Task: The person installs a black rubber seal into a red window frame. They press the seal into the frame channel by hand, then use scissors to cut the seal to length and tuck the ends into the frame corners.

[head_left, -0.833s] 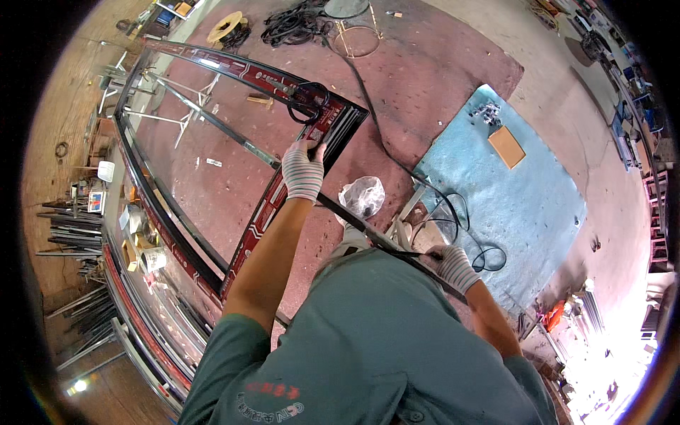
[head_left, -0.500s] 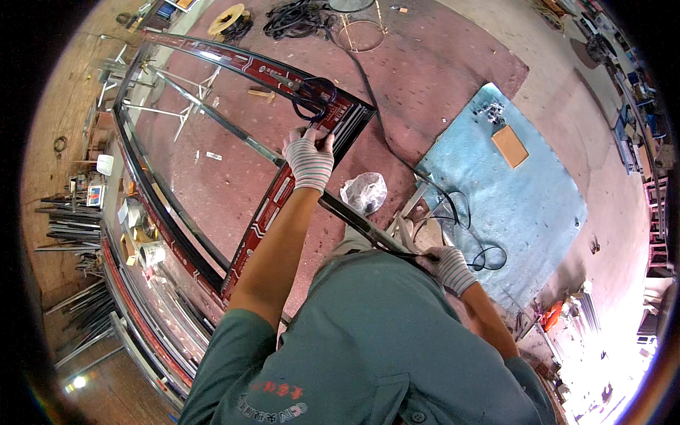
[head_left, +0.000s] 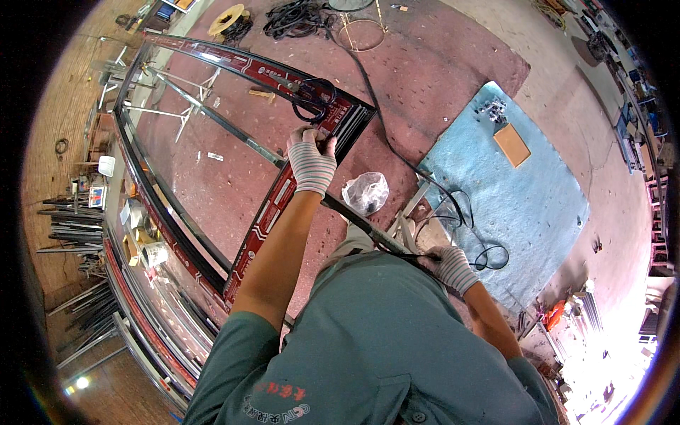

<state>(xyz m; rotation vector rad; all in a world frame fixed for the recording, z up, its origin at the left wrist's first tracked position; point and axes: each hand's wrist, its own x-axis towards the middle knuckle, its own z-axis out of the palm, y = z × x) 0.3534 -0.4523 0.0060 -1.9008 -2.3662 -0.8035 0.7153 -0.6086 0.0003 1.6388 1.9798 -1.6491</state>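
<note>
Evidently the left hand [head_left: 310, 164], in a striped work glove, was pressed down on the near corner of the big red frame [head_left: 263, 212], its fingers curled and pinching a black rubber strip [head_left: 368, 228] against the frame's channel. That strip ran taut from the corner back toward the body, where the gloved right hand [head_left: 448, 267] was closed around its other stretch, just beside the green shirt [head_left: 375, 340].

Doing this well, as I judged it, called for keeping the strip straight and lightly tensioned between both hands, feeding it squarely into the groove, and pushing with the fingertips a little at a time so it seated without twisting or bunching at the corner.

Relative to the grip, the strip lay under the left fingers at the frame's corner and passed through the right fist, the two hands well apart along it. A loop of black cord [head_left: 312, 106] rested on the frame just beyond the left hand, and a crumpled clear bag [head_left: 365, 193] lay on the floor near the strip. A blue mat [head_left: 524, 205] lay further right.
</note>
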